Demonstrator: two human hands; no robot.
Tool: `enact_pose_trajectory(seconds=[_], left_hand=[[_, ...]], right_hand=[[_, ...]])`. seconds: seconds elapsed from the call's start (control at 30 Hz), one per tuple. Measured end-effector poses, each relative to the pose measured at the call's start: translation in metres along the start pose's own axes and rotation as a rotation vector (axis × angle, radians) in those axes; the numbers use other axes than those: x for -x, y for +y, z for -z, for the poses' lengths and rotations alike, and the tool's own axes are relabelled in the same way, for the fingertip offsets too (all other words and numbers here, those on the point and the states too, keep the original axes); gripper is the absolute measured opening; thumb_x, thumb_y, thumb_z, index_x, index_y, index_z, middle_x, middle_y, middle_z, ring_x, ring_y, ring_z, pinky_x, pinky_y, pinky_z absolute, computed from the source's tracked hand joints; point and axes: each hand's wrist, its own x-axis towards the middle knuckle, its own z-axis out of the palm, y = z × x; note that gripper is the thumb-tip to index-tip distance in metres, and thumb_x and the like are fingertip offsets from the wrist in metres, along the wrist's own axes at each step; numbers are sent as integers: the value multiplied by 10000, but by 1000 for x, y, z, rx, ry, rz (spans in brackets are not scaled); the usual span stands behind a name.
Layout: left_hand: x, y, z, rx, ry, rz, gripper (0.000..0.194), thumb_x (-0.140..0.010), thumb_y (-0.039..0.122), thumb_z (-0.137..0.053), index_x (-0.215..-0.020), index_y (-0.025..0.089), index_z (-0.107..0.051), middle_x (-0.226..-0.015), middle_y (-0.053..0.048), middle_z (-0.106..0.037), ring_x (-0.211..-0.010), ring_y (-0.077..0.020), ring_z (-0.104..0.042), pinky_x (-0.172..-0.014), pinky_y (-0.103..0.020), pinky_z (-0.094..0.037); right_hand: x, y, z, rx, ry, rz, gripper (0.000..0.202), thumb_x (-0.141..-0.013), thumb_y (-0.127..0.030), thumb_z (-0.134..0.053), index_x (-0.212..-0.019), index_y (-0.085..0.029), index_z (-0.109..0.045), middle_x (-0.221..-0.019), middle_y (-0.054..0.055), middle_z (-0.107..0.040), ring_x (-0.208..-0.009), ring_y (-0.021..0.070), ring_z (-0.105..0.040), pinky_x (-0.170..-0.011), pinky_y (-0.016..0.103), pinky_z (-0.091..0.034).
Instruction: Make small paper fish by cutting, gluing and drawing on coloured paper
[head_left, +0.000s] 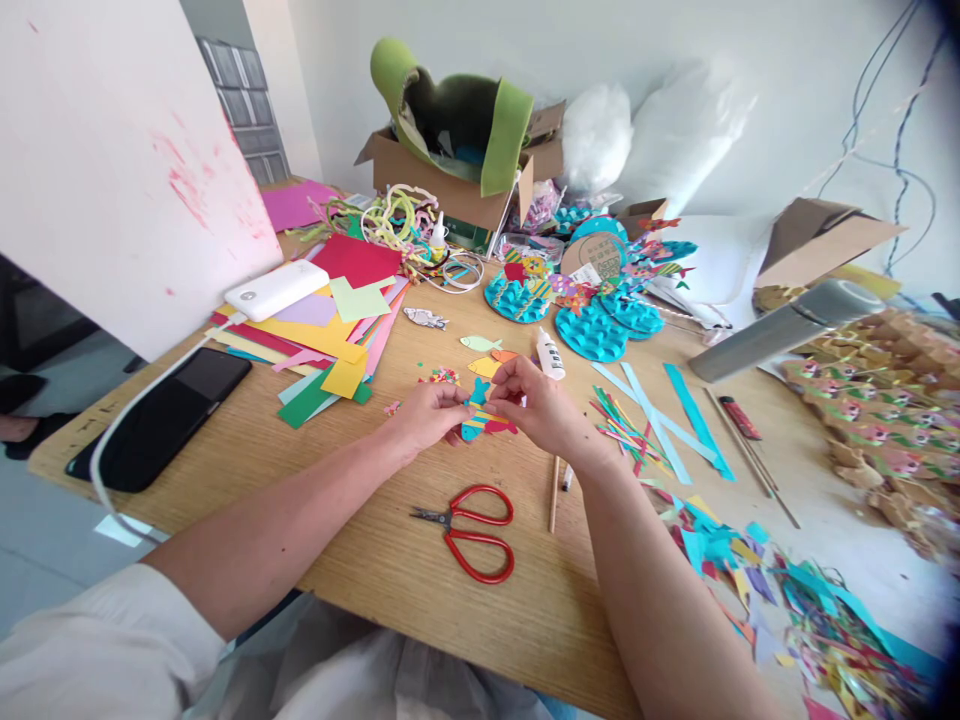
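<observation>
Near the left front corner of the tabletop (375, 565), a black phone (169, 415), with a white cable (96, 455) curving past it to a white power bank (276, 290). Under the power bank, toward the left edge, a loose stack of coloured paper (315, 338). Right of that, over the middle of the tabletop, the left hand (430, 413), thumb and fingers clamped on a blue paper fish (472, 425) with yellow stripes, tail toward the back edge. Just behind the left hand, a small pile of paper bits (442, 376). Close to the front edge, a pair of red-handled scissors (450, 520), lying with tips toward the left edge. Beyond the blue paper fish, toward the back edge, a pale green fish (482, 344) and a yellow fish (484, 367). Beside it, a red paper shape (501, 427), partly hidden. At the blue fish's right side, the right hand (534, 405), thumb and fingertip close together; cannot tell whether pinched on the fish or only touching it. Behind the right hand, a glue bottle (550, 355). Farther right, thin coloured strips (626, 425), then wider blue strips (697, 420). Toward the right edge, a grey flask (784, 330).
</observation>
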Motion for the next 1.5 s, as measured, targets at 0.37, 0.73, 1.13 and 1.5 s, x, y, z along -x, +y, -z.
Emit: enact_pose_trajectory(seconds=[0.37,0.73,1.13,1.5], left_hand=[[0,0,0,-9,-1,-8,87,-812,93,-604,-741,126,-643,-600,-7,-658,-507,-105,-613,-481,-192,-471],[-1,-1,-1,-5,9,-6,90,-821,133,-625,-735,130,-652,-605,-10,-655,-507,-102,-612,-474,-186,-475],[-4,-4,1,-23,31,-38,117,-792,169,-638,-680,133,-632,-597,-9,-637,-493,-98,-586,-473,-190,-470],[-3,0,1,65,113,-19,131,-767,190,-681,-660,139,-625,-569,9,-621,-476,-83,-568,-479,-180,-443]], right_hand=[[-1,6,-3,-4,32,7,260,-757,-280,-660,-878,-234,-435,-742,-1,-659,-630,158,-616,-585,290,-449],[-1,3,-5,17,51,-8,275,-758,-324,-677,-870,-232,-443,-745,2,-652,-629,158,-616,-587,295,-462],[-1,3,-9,10,65,6,260,-762,-324,-673,-871,-229,-456,-728,-1,-647,-618,156,-603,-578,291,-473],[0,5,-4,7,18,-102,347,-776,-533,-666,-723,-192,-622,-589,-6,-606,-503,121,-486,-468,256,-365]])
